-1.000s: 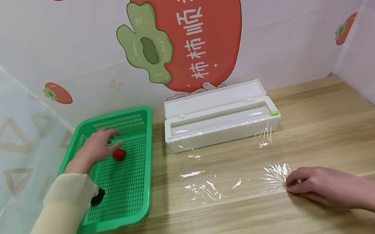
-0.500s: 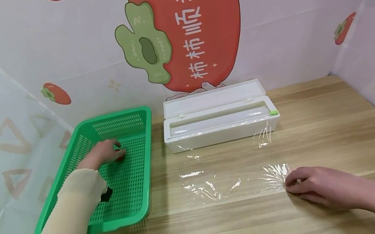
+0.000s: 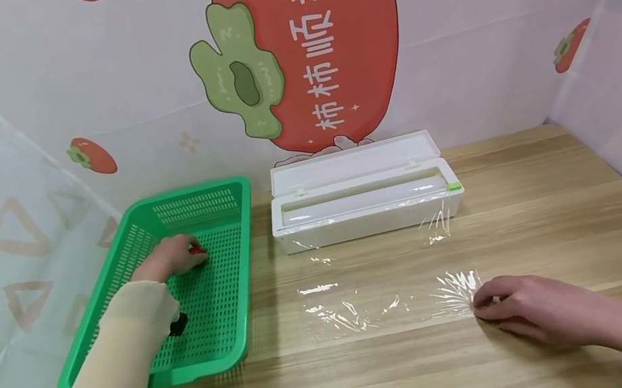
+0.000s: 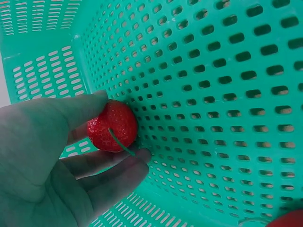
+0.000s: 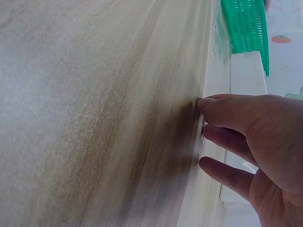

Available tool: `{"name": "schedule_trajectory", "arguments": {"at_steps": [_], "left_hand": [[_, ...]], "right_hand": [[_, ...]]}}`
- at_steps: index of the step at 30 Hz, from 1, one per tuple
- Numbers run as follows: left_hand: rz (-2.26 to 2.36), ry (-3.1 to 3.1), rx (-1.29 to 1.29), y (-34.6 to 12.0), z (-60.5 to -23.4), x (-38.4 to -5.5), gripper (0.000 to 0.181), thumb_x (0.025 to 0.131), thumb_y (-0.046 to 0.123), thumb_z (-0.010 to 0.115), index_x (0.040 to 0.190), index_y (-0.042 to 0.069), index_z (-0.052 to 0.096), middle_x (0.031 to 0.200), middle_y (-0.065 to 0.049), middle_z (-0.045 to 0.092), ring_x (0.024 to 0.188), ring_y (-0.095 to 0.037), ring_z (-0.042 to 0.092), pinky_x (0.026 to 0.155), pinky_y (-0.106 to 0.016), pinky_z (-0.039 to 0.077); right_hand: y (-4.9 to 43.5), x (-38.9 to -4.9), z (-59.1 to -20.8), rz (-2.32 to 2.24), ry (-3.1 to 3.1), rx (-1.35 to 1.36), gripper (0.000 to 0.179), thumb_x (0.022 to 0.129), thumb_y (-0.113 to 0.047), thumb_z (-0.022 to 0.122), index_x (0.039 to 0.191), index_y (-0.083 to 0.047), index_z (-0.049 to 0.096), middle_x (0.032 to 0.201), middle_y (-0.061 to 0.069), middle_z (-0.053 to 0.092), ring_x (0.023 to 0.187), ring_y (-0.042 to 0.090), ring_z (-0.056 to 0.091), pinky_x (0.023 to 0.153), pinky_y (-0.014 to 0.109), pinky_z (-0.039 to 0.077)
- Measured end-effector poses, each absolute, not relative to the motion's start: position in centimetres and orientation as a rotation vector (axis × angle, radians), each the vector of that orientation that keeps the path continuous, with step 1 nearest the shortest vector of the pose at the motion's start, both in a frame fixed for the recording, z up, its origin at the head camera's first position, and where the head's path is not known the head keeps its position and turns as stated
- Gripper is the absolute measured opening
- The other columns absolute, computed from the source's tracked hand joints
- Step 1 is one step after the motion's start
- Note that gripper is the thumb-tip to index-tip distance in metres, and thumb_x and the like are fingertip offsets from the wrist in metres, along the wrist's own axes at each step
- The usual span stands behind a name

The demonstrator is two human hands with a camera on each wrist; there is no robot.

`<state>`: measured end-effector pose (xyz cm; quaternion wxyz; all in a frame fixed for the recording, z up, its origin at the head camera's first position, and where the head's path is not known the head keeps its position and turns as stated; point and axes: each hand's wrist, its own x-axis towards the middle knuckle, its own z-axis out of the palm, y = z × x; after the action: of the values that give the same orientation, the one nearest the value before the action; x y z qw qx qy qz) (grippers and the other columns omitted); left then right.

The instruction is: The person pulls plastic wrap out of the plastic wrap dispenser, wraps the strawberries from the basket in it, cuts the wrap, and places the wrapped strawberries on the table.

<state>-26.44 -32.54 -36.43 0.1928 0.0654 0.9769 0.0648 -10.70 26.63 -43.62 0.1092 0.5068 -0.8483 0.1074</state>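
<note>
My left hand (image 3: 176,254) is down inside the green basket (image 3: 245,287), thumb and fingers round a red cherry (image 4: 113,125) with a thin green stem. In the left wrist view the cherry is close to the perforated floor. On the right, my right hand (image 3: 531,311) pinches the near right corner of clear plastic wrap (image 3: 391,304) between thumb and fingers, low at the wooden table. Creases fan out from that corner. The wrap runs back to a white dispenser box (image 3: 372,225), whose lid stands open with the roll inside.
Another red rounded thing (image 4: 289,219) shows partly at the lower right of the left wrist view. Past the dispenser, a printed cloth wall (image 3: 483,76) closes off the back of the wooden table (image 3: 379,381). A green tab (image 3: 454,186) sits on the box's right end.
My left hand has come down in the basket and its fingers have taken hold of the cherry. The right hand stays at the wrap's corner. The basket's visible left side is less covered by the sleeve.
</note>
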Motion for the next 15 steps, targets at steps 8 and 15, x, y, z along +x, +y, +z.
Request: {"name": "schedule_trajectory", "arguments": {"at_steps": [8, 15], "left_hand": [[0.197, 2.789, 0.221, -32.53, -36.52, -26.43, 0.038, 0.099, 0.022, 0.057, 0.126, -0.005, 0.059, 0.124, -0.030, 0.060, 0.106, -0.044, 0.060, 0.082, -0.053, 0.052], [0.233, 2.873, 0.251, -32.21, -36.35, -26.67, 0.040, 0.098, 0.020, 0.057, 0.128, -0.005, 0.058, 0.119, -0.030, 0.062, 0.094, -0.037, 0.061, 0.076, -0.048, 0.052]], "right_hand": [[26.64, -10.68, -43.60, 0.327, -2.488, 1.491, 0.025, 0.081, -0.018, 0.079, 0.105, -0.024, 0.076, 0.116, -0.009, 0.063, 0.100, 0.007, 0.064, 0.090, 0.014, 0.049], [26.51, -10.64, -43.58, 0.367, -2.490, 1.471, 0.025, 0.080, -0.017, 0.080, 0.103, -0.025, 0.075, 0.115, -0.010, 0.063, 0.098, 0.006, 0.064, 0.091, 0.011, 0.046]]}}
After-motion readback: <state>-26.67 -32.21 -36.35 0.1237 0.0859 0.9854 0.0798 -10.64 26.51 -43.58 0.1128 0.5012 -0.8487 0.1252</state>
